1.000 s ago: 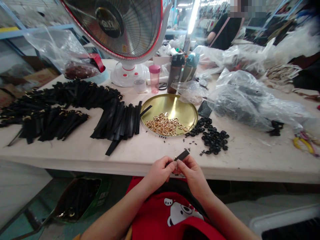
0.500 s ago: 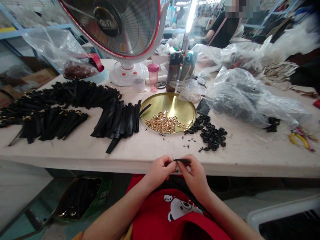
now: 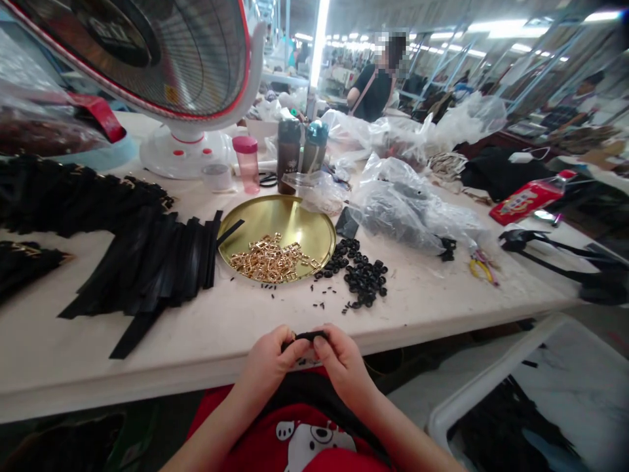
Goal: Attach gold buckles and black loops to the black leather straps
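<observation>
Both hands meet at the table's front edge, pinching one short black strap (image 3: 310, 335) between them. My left hand (image 3: 276, 349) grips its left end, where a small gold glint shows by the fingertips. At the other end my right hand (image 3: 339, 354) is closed with thumb and fingers on the strap. Beyond the hands, a round gold tray (image 3: 314, 226) carries a heap of gold metal buckles (image 3: 270, 259). Small black ring-like pieces (image 3: 364, 278) lie in a pile to the tray's right. Many black straps (image 3: 147, 262) are laid side by side on its left.
A large fan heater (image 3: 191, 154) stands at the back left. Behind the tray are a pink cup (image 3: 247, 167) and dark bottles (image 3: 288, 157). Clear plastic bags (image 3: 398, 203), yellow-handled pliers (image 3: 480, 270) and a red bottle (image 3: 531, 198) sit rightward. Below right is a white bin (image 3: 472, 387).
The view has swung to the right, so the table things appear further left and the red bottle is now seen. Both hands still hold the strap, which shows more between them.
</observation>
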Demonstrator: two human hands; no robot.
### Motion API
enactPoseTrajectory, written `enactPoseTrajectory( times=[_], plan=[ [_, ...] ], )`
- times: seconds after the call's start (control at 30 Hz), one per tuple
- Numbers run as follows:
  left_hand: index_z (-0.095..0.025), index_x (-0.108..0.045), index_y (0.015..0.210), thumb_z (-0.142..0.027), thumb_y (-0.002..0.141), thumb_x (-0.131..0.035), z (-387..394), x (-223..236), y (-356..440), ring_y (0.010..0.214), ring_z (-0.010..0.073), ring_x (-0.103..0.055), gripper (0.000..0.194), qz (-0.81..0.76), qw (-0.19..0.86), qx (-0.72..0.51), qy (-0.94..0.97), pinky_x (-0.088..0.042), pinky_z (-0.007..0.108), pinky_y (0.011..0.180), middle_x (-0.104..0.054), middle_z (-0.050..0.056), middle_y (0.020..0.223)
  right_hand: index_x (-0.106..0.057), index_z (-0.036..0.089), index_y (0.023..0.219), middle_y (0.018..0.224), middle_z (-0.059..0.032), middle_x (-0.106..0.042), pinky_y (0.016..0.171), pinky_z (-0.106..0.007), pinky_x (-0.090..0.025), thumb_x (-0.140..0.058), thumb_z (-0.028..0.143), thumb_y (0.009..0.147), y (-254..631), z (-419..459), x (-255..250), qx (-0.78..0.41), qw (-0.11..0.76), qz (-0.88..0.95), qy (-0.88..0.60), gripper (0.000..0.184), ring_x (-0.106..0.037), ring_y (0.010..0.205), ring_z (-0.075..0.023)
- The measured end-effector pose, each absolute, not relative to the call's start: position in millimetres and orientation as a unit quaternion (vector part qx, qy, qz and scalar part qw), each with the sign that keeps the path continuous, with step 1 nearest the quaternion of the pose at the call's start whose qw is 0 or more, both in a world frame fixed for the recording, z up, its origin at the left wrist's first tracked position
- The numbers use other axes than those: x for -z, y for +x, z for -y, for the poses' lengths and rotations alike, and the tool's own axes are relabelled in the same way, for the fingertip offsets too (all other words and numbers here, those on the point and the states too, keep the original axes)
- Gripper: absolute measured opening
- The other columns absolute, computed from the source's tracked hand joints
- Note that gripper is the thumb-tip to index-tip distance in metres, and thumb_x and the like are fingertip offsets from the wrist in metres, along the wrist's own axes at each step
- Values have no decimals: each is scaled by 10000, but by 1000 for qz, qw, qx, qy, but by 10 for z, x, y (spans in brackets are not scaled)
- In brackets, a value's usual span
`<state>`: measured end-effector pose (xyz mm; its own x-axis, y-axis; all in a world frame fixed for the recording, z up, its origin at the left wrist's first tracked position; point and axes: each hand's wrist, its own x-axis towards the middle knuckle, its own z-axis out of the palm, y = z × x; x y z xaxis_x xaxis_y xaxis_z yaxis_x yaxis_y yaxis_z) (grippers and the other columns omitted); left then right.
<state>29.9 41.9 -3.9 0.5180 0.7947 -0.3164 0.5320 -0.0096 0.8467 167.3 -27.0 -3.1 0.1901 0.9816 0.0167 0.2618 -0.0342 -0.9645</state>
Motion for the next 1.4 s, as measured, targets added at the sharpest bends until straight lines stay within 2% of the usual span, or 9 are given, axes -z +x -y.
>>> enactPoseTrajectory(
  times=[0.3, 0.47, 0.6, 0.77, 0.9, 1.0, 1.17, 1.3, 1.4],
  plan=[
    [-195, -453, 734, -347, 811, -395, -356, -66, 415, 671, 167, -484, 180, -451, 465, -63, 759, -309, 255, 593, -552, 14, 719, -492, 192, 705, 594, 47, -490, 530, -228, -372, -580, 332, 738, 1775, 102, 191, -527, 488, 367, -591, 169, -450, 551, -103],
    [-191, -464, 698, -366, 844, -340, -426, -51, 434, 621, 153, -492, 259, -428, 518, -73, 737, -339, 249, 576, -543, 5, 660, -481, 195, 684, 585, 42, -473, 519, -232, -344, -534, 317, 778, 1782, 93, 200, -448, 463, 424, -636, 163, -434, 553, -113],
    [-180, -471, 694, -440, 796, -431, -488, 26, 460, 483, 118, -462, 282, -442, 578, -83, 681, -339, 228, 495, -483, -45, 537, -517, 198, 738, 658, 6, -514, 572, -246, -375, -396, 298, 865, 1811, 180, 134, -381, 443, 511, -630, 202, -478, 621, -134],
    [-190, -487, 1069, -390, 794, -445, -448, 22, 479, 492, 116, -489, 343, -409, 610, -113, 669, -375, 219, 498, -517, -60, 572, -561, 204, 928, 853, -44, -567, 689, -274, -417, -395, 265, 871, 2207, 213, 86, -261, 343, 630, -646, 186, -540, 769, -167],
    [-184, -552, 884, -386, 812, -390, -395, 8, 463, 462, 98, -458, 269, -400, 608, -112, 677, -362, 206, 470, -495, -51, 559, -587, 182, 950, 904, -88, -557, 694, -324, -415, -465, 221, 823, 2625, 99, 163, -61, 164, 616, -768, 180, -552, 759, -209],
    [-182, -519, 810, -406, 805, -402, -359, 31, 421, 437, 87, -440, 253, -415, 607, -131, 665, -358, 199, 457, -487, -58, 550, -598, 179, 813, 846, -87, -552, 675, -326, -408, -494, 181, 792, 2758, 35, 213, -31, 102, 637, -764, 107, -549, 758, -221],
    [-183, -488, 761, -431, 800, -416, -293, 14, 360, 402, 80, -405, 262, -422, 608, -151, 655, -322, 186, 413, -465, -64, 508, -531, 195, 745, 711, -16, -542, 603, -297, -402, -538, 211, 750, 2589, 39, 179, -179, 264, 588, -743, 19, -520, 620, -159],
    [-180, -490, 763, -411, 806, -420, -290, -54, 395, 430, 81, -412, 246, -424, 600, -206, 646, -327, 182, 431, -462, -59, 515, -541, 203, 761, 642, 27, -543, 580, -284, -414, -653, 336, 661, 2228, 31, 67, -381, 467, 453, -657, 201, -524, 591, -138],
    [-181, -506, 769, -398, 814, -414, -324, -90, 414, 473, 88, -429, 240, -450, 555, -251, 654, -324, 186, 463, -465, -54, 526, -590, 201, 875, 711, 22, -600, 666, -292, -446, -731, 349, 586, 1974, 6, -4, -491, 551, 336, -585, 354, -560, 640, -124]
  ],
)
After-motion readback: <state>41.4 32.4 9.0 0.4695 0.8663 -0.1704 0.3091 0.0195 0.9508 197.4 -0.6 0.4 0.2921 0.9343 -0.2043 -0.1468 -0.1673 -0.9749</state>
